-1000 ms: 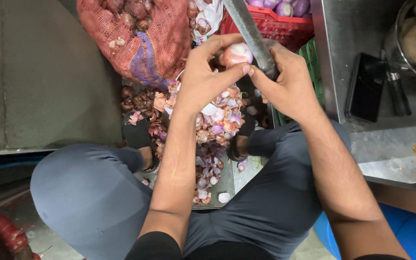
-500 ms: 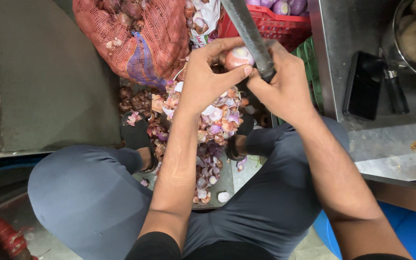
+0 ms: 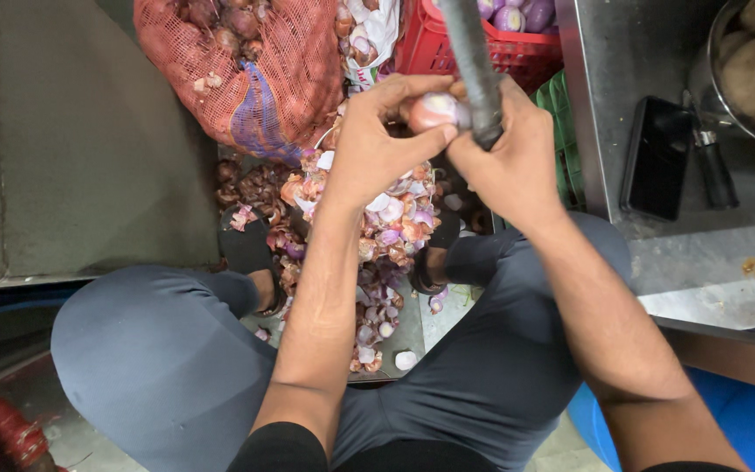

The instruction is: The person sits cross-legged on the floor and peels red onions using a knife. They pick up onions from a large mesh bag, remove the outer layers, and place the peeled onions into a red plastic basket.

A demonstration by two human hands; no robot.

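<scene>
Two hands meet above a heap of onion peelings (image 3: pixel 386 227) between the person's feet. The left hand (image 3: pixel 377 144) pinches a small peeled onion (image 3: pixel 434 109); the right hand (image 3: pixel 513 157) grips a knife (image 3: pixel 474 61), blade pointing away toward the red crate (image 3: pixel 447 48), beside the netted onion sack (image 3: pixel 246 70).

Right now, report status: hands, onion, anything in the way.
Left hand grips small onion. Right hand grips knife, blade against onion. Peel pile on floor between feet, red mesh sack beyond; nothing blocking.
</scene>
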